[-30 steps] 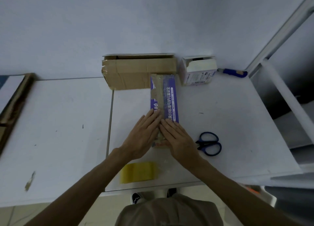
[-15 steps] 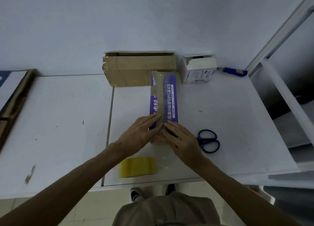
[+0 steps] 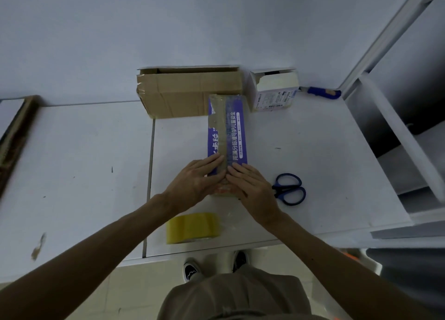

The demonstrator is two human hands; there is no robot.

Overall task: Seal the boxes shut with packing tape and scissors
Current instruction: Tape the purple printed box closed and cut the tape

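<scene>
Both the left hand (image 3: 196, 183) and right hand (image 3: 252, 187) press flat, fingers straight, on the near end of the long purple taped carton (image 3: 227, 134) on the white desk (image 3: 313, 156).

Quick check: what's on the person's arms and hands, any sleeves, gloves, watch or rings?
Nothing worn on either. The left hand and right hand are bare, no gloves, and I make out no rings. The left forearm and right forearm are bare up to the frame edge: no sleeve, watch or band shows.
</scene>
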